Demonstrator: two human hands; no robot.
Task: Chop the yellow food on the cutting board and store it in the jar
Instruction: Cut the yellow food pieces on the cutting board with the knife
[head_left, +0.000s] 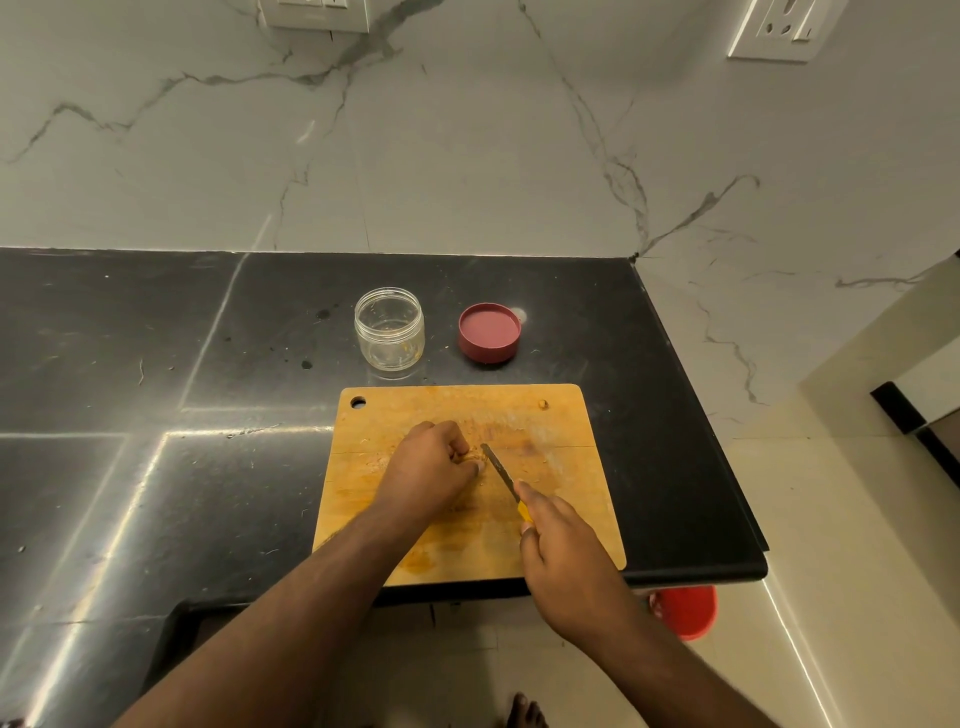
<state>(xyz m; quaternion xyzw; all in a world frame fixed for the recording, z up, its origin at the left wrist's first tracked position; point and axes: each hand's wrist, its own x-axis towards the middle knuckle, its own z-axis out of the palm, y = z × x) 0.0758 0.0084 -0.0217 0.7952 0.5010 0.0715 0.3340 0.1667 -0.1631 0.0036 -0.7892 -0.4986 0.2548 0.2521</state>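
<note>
On the left there is only the black stone countertop (156, 364), with some light reflections on it. Going to the right, the clear glass jar (389, 329) stands upright and open on the counter, behind the far left part of the wooden cutting board (566, 426); I see a few yellow traces inside it near the bottom. The board lies near the front edge of the counter and has a round hole in its far left corner. My left hand (428, 462) rests on the middle of the board with the fingers curled, and it holds down the yellow food (474, 456), of which only a small part shows at my fingertips. Just beside it, the knife (500, 470) touches the food with its blade, the tip pointing away from me. My right hand (558, 545) grips the yellow handle of the knife, with the fingers closed around it. Behind the board, to the right of the jar and apart from it, the dark red lid (489, 332) lies on the counter with its inside facing up. Lower right, under the counter edge, a red round object (688, 613) stands on the floor.
</note>
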